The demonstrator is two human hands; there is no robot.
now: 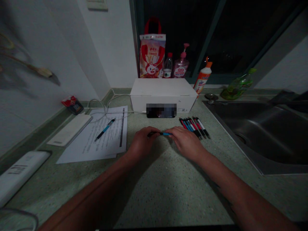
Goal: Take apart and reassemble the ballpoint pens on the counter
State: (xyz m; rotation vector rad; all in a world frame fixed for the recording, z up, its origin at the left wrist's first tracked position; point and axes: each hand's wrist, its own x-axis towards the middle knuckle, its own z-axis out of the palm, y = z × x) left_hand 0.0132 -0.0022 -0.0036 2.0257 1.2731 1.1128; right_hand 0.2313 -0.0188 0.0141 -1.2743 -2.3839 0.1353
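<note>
Both hands meet over the middle of the counter, holding one blue and black pen point(165, 133) level between them. My left hand point(143, 140) pinches its black end. The fingers of my right hand point(186, 141) are closed on the blue end. Just right of my right hand lies a row of several pens point(193, 126), red, blue, white and black. Another blue and black pen point(105, 129) rests on printed sheets point(96, 144) to the left. Beyond the hands, a phone point(161, 111) leans against a white box point(163, 93).
The sink point(269, 128) takes up the right side. Behind the box stand a red bag point(152, 57), a small bottle point(167, 65), a pump bottle point(181, 66) and an orange-capped bottle point(203, 77). At left are a white flat box point(69, 129), a cable point(106, 110) and a white device point(22, 171).
</note>
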